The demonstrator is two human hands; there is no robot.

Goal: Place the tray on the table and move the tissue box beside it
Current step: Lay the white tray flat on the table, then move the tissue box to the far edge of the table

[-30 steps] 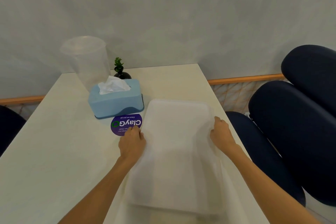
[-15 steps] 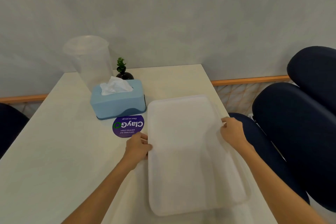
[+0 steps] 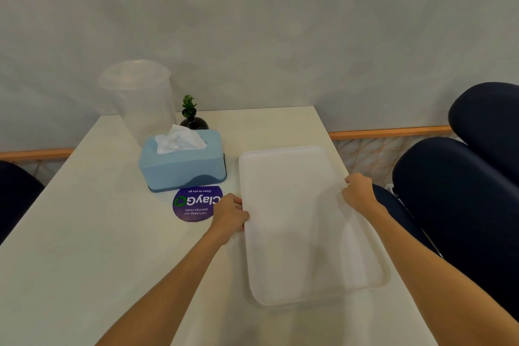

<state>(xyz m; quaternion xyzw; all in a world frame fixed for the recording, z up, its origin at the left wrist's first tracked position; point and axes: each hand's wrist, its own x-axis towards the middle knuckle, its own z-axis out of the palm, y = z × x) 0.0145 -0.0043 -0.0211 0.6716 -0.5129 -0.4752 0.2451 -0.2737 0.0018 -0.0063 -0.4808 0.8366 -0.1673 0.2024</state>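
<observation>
1. The white tray (image 3: 306,222) lies flat on the pale desk (image 3: 84,247), toward its right side, long edges running away from the camera
2. The left hand (image 3: 229,213) curls over the tray's left long edge, fingers closed on the rim
3. The right hand (image 3: 358,191) grips the opposite long edge near the far corner, fingers wrapped on the rim
4. The blue tissue box (image 3: 182,163) stands on the desk just left of the tray's far end, a small gap between them, white tissue poking from its top
5. A round purple sticker (image 3: 193,203) sits on the desk in front of the box, partly covered by the left hand
6. Behind the box stand a clear plastic container (image 3: 140,98) and a small potted plant (image 3: 192,116), both near the wall
7. Dark blue chairs (image 3: 460,191) sit to the right of the desk
</observation>
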